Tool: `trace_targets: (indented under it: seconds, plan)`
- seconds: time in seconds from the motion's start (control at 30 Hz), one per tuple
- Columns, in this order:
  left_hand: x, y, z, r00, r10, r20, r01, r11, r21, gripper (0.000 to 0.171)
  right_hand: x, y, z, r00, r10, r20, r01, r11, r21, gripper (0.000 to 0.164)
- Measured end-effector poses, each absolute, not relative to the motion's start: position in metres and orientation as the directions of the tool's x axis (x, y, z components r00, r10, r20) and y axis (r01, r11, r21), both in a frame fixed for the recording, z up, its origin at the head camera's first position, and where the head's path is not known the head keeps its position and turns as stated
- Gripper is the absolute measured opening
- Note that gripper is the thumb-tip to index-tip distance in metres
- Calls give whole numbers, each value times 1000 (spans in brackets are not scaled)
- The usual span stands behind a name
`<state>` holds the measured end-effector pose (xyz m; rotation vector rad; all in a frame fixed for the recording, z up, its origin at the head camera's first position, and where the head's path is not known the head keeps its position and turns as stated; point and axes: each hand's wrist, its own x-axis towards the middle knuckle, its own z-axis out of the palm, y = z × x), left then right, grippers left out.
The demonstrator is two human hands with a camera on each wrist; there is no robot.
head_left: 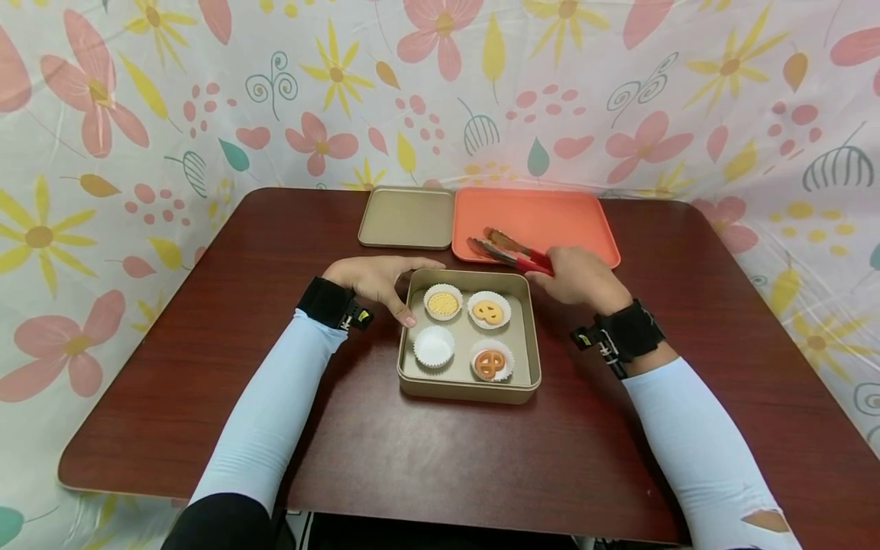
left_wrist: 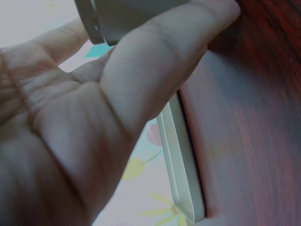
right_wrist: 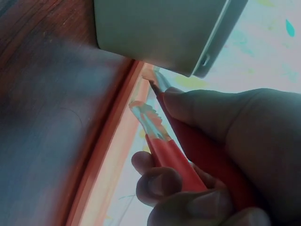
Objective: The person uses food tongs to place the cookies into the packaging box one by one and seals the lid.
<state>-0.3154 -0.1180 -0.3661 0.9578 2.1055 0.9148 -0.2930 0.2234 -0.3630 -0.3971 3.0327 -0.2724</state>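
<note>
A gold-coloured rectangular tin stands in the middle of the table. White paper cups inside hold a round yellow biscuit, a pale biscuit with holes and a brown pretzel-shaped biscuit. Only white paper shows in the front left cup. My left hand rests at the tin's back left corner, thumb along the left side, fingers stretched behind. To the right, my right hand grips red-handled tongs. Their metal tips stand apart over the tray's front left part, with nothing seen between them.
Behind the tin lies a coral tray, with a shallow gold lid on its left. Both lie at the back edge of the dark wooden table. A flower-patterned cloth hangs behind.
</note>
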Motion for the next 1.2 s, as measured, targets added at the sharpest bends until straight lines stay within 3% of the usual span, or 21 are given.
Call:
trace_targets:
  seconds: [0.6, 1.2]
  plan:
    - [-316, -117, -370, -519, 813, -262, 313, 467, 827, 103, -295, 221, -370, -964, -261, -52, -249, 953, -170, 46]
    - [-315, -115, -367, -517, 815, -263, 348, 481, 805, 104, -297, 229, -372, -959, -282, -22, -272, 940, -208, 44]
